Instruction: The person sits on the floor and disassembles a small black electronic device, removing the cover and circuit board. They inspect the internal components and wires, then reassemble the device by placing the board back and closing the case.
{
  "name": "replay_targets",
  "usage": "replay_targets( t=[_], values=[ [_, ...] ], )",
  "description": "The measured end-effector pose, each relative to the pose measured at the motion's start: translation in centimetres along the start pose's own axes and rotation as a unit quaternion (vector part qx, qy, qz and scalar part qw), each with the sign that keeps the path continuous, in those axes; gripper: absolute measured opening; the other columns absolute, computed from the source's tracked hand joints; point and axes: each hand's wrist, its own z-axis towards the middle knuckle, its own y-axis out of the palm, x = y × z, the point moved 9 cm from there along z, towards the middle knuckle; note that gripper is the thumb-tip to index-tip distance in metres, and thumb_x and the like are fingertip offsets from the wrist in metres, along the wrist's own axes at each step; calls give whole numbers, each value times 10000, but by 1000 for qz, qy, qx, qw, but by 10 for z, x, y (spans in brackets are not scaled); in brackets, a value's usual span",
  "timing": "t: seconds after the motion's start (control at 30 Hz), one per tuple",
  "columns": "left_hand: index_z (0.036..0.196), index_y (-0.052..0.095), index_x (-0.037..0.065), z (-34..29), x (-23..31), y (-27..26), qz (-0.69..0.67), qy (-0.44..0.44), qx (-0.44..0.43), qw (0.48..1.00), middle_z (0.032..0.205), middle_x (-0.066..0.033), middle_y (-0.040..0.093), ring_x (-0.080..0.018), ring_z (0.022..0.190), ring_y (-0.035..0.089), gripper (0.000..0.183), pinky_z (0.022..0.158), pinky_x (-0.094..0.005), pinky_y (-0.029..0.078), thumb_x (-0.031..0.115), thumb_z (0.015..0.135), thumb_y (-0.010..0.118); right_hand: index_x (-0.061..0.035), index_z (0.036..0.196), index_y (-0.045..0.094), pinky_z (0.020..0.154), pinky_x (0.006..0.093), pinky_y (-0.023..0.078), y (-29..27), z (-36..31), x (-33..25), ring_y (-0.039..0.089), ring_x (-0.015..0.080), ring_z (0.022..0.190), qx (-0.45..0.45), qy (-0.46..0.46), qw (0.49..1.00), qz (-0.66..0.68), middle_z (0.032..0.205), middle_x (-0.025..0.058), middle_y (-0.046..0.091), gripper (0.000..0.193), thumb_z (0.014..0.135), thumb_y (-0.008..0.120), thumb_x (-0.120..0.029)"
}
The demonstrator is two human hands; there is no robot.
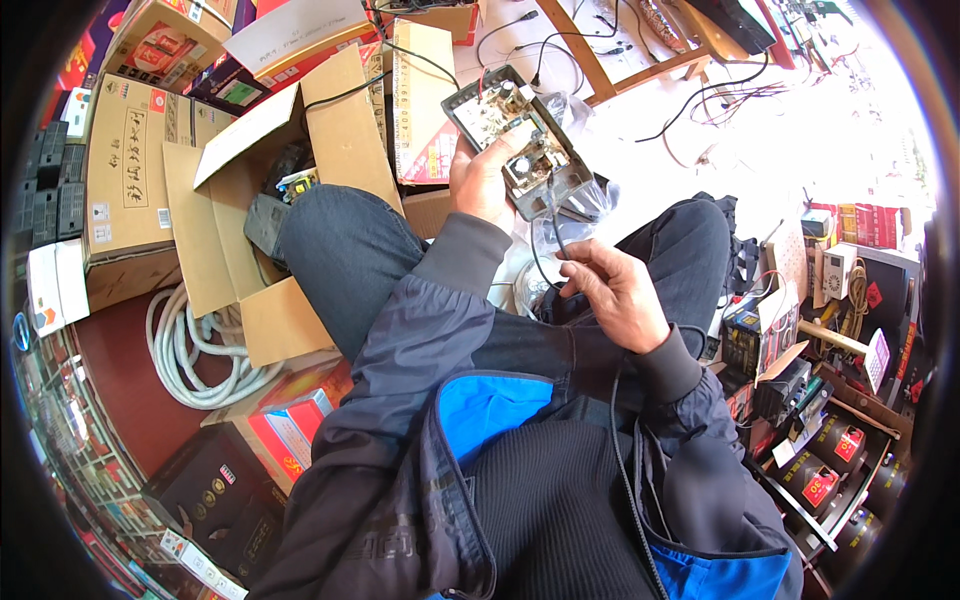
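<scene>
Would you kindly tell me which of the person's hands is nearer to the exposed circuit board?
Left: the left hand holds the circuit board's casing, its thumb reaching over the board. The right hand is apart, below it in the picture, pinching a black cable.

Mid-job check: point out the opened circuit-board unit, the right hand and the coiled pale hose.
Opened circuit-board unit (pixel 549 156): head view, on the exposed board.
Right hand (pixel 618 287): head view, middle of the hand.
Coiled pale hose (pixel 207 394): head view, lower loops.
</scene>
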Motion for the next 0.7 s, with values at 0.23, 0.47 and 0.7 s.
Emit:
replay_targets(
  t=[0.23,0.47,0.7],
  values=[
    [1391,578,35,0,1,1,12,4,-2,1000,1245,-103,701,-236,1076,718,475,932,-396,618,-32,935,695,35,1050,721,683,398,531,-6,7,-53,667,366,711,77,-115,973,-182,845,207,680,150,956,688,-77],
    [1335,594,30,-1,-1,0,9,1,13,1000,1200,-107,715,-235,1017,733,440,884,-391,631,-42,916,707,17,1098,707,578,328,439,-21,7,-72,542,182,611,81,-59,972,-212,673,103,582,153,965,684,-53],
    [1351,598,30,2,-7,-9,6,-13,32,999,1215,-111,711,-249,1039,733,421,892,-419,636,-19,943,688,-33,1099,680,614,404,503,-6,21,-32,668,332,623,99,-12,974,-205,673,193,634,150,987,657,-129]
  ],
)
